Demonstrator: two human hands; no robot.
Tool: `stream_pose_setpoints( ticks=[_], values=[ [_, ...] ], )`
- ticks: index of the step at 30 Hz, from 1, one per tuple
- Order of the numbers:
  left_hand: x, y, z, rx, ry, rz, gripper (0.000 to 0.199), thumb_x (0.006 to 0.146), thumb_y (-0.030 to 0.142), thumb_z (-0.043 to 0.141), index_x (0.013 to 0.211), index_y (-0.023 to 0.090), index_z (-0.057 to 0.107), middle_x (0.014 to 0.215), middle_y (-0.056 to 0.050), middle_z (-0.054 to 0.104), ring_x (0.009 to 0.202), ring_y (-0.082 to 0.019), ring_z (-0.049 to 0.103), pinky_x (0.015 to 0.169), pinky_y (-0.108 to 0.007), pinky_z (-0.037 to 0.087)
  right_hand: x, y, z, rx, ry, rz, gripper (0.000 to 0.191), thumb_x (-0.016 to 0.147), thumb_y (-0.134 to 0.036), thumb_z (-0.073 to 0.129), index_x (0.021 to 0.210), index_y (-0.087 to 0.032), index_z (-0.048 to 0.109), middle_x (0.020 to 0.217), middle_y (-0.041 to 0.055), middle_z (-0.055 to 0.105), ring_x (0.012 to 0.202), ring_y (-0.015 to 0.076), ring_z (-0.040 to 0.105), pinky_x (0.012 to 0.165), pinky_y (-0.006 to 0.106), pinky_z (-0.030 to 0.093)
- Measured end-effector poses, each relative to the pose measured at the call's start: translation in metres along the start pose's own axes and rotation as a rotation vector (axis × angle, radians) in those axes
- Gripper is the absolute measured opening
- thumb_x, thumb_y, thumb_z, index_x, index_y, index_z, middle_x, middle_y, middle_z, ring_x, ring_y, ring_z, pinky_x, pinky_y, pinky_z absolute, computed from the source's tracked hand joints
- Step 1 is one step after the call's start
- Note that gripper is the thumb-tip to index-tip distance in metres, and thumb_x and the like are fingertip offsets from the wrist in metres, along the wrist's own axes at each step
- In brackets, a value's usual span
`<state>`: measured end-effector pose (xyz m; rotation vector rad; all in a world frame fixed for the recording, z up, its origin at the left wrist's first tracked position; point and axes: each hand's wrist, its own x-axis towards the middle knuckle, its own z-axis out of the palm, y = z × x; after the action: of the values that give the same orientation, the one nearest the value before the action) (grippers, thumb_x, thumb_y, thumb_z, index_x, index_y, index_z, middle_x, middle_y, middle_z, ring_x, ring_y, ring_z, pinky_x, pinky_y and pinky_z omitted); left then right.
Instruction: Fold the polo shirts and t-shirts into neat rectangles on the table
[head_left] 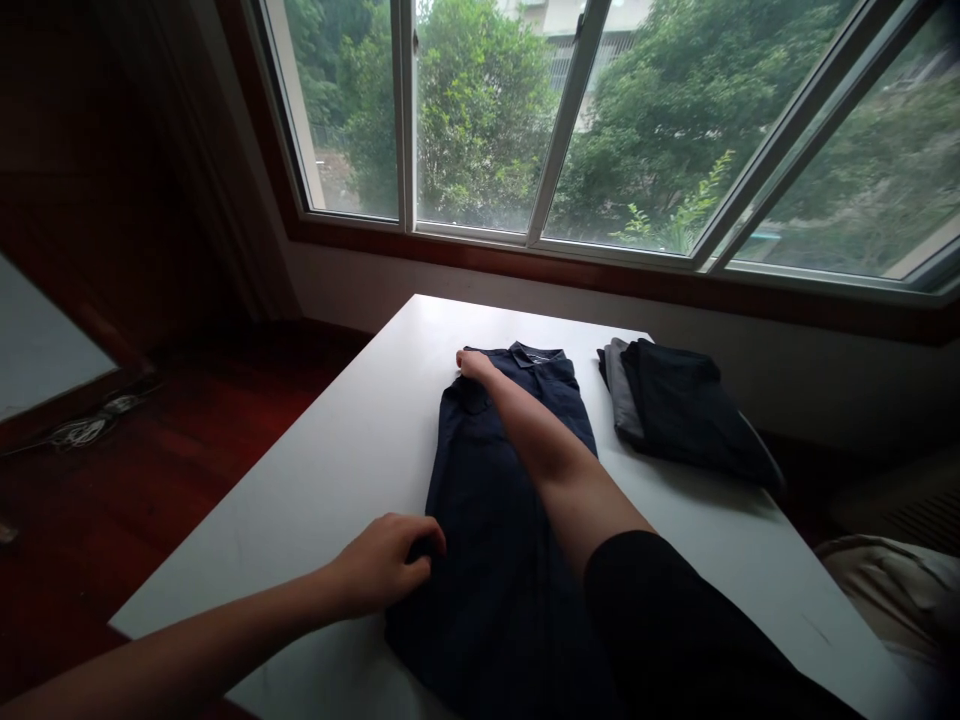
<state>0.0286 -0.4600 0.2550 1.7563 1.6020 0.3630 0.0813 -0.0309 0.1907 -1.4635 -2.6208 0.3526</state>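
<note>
A dark navy collared shirt lies lengthwise on the white table, its collar towards the window and its lower part near me. My right hand reaches across the shirt and pinches its upper left corner, beside the collar. Lower down, my left hand rests at the shirt's left edge, with its fingers curved and the thumb apart. Some dark cloth shows between the left thumb and fingers; whether they grip it is hard to tell.
Folded black and grey clothes are stacked at the table's right edge. Beyond the table is a wide window. Cables lie on the red floor at left, and pale fabric is at right.
</note>
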Motion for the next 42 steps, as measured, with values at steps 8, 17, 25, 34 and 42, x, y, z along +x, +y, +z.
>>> stream_pose_setpoints(
  ticks=[8,17,25,34,42],
  values=[
    [0.005,0.051,0.018,0.096,-0.003,0.253,0.019,0.079,0.013,0.056,0.088,0.023,0.07,0.092,0.001,0.07,0.08,-0.015,0.063,0.072,-0.024,0.046,-0.008,0.035,-0.047,0.08,0.192,0.101,0.031,0.098,-0.037,0.056,0.106,-0.015,0.077,0.11,0.016,0.074,0.104,0.0267,0.067,0.088,0.028,0.048],
    [0.036,0.079,0.06,0.215,-0.295,0.567,0.022,0.082,0.025,0.062,0.103,0.025,0.071,0.102,0.0,0.067,0.084,-0.017,0.066,0.071,-0.025,0.049,-0.063,0.122,-0.065,0.256,0.334,0.259,0.03,0.097,-0.04,0.057,0.101,-0.017,0.077,0.099,0.008,0.075,0.09,0.0189,0.066,0.081,0.025,0.047],
    [0.056,0.078,0.072,-0.011,-0.584,0.561,0.044,0.093,0.037,0.062,0.136,0.026,0.06,0.102,-0.001,0.07,0.091,-0.018,0.068,0.08,-0.027,0.054,-0.098,0.161,-0.053,0.202,0.292,0.26,0.03,0.096,-0.029,0.053,0.115,-0.024,0.076,0.12,0.0057,0.072,0.109,0.0212,0.065,0.097,0.027,0.048],
    [0.066,0.055,0.098,0.432,-0.204,0.85,0.073,0.101,0.056,0.048,0.164,0.024,0.029,0.171,-0.015,0.02,0.157,-0.037,0.016,0.125,-0.064,0.013,-0.124,0.135,0.002,-0.053,0.113,-0.038,0.062,0.104,-0.059,0.04,0.156,-0.026,0.044,0.164,0.0101,0.037,0.151,0.0294,0.032,0.124,0.045,0.023],
    [0.051,0.055,0.102,0.439,-0.261,0.956,0.072,0.103,0.053,0.045,0.166,0.024,0.023,0.171,-0.012,0.017,0.158,-0.034,0.016,0.127,-0.061,0.012,-0.128,0.151,-0.001,-0.113,0.021,0.028,0.068,0.105,-0.066,0.025,0.163,-0.03,0.031,0.172,0.0067,0.018,0.159,0.0274,0.01,0.125,0.051,0.01]
  ],
)
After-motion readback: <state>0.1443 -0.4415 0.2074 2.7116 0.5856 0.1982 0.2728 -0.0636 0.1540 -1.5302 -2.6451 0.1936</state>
